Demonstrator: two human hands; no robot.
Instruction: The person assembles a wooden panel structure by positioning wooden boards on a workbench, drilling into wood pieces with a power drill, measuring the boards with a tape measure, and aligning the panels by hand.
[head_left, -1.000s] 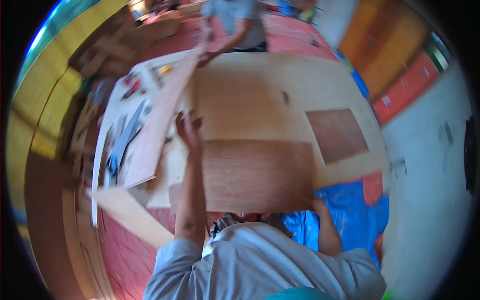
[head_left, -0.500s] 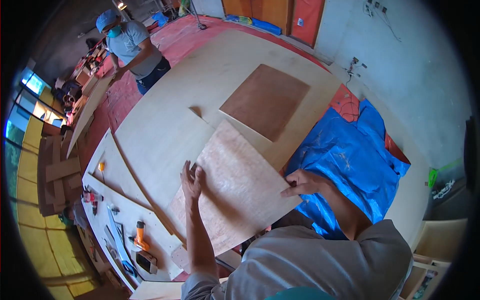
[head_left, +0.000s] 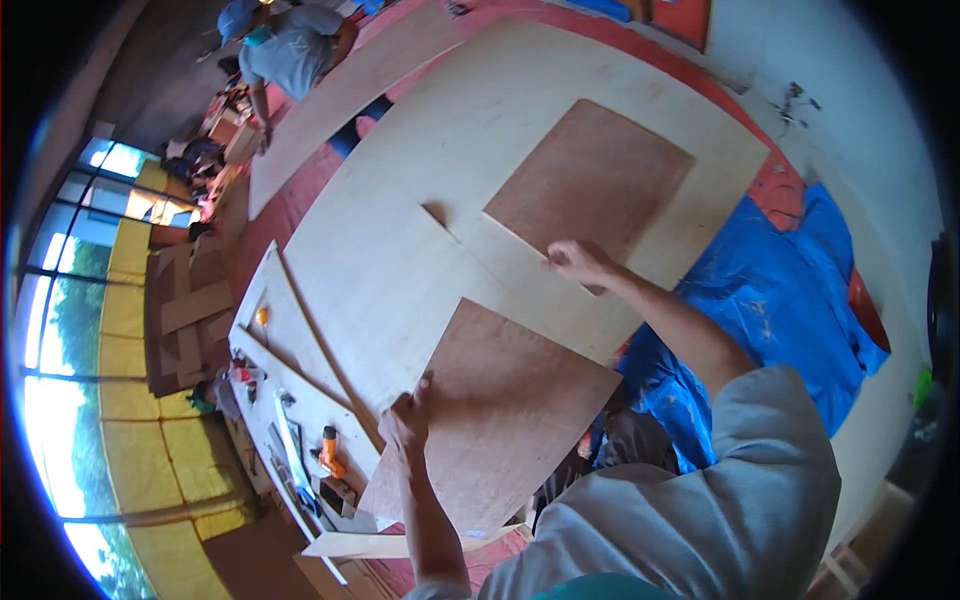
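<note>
My left hand [head_left: 405,422] is closed around the left edge of a square brown plywood panel [head_left: 500,410]. That panel is tilted in front of me, its lower part close to my body. My right hand [head_left: 580,262] is farther out over the table, fingers curled at the near edge of a second brown plywood panel [head_left: 600,170]. This second panel lies on the large pale plywood sheet [head_left: 400,270] that forms the work surface. The undersides of both panels are hidden.
An orange drill [head_left: 331,452] and several hand tools lie at the left beside long wood strips [head_left: 325,345]. A small offcut [head_left: 435,212] is on the sheet. Blue tarp [head_left: 770,290] drapes at the right. A co-worker [head_left: 290,50] in a blue cap handles a long board [head_left: 345,90].
My right hand has let go of the near panel's right corner and moved forward to the far panel's edge. My left hand keeps the near panel, now darker and tilted differently. The view has shifted.
</note>
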